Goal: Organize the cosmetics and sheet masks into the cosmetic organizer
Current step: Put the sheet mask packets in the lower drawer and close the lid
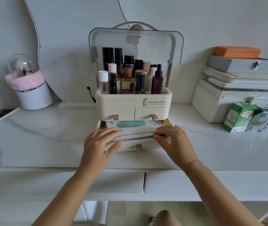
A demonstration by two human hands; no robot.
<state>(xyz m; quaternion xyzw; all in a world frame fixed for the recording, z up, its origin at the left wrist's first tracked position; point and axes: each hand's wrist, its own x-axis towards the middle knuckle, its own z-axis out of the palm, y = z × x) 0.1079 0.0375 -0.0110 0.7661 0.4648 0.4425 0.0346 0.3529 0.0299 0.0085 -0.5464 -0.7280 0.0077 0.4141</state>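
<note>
Hands [100, 142] on sheet masks [133, 129], cartons [237, 117] aside

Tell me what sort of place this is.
Probably a dressing table at home: a cosmetic organizer full of bottles, a mirror against the wall, and a tub of makeup brushes.

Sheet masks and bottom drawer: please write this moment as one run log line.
stage: masks into drawer | left hand: on sheet masks | right hand: on stack | bottom drawer: open | bottles: upright on top
</note>
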